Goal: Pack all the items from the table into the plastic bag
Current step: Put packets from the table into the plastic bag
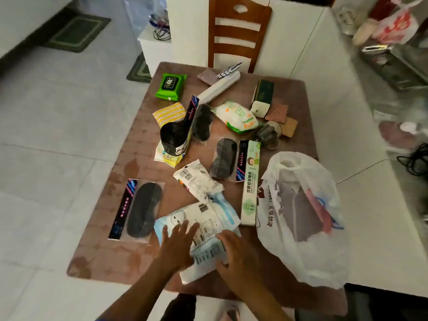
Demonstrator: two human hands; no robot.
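A white plastic bag [301, 218] stands open at the table's right front, with a few items inside. My left hand [177, 243] lies flat, fingers spread, on a white and light-blue flat packet [203, 218] near the front edge. My right hand [236, 253] rests on the same packet's right side, fingers curled at its edge. Scattered further back are black eye masks in sleeves [139, 209], a long green-white box [250, 181], a black roll [172, 139], a green wipes pack [171, 85] and a white-green pouch [239, 117].
The small brown table [111, 258] stands on a pale tiled floor. A wooden chair [238, 31] is at the far side. A white cabinet [155, 49] is back left, and cluttered shelving with a red-printed bag [396, 26] is on the right.
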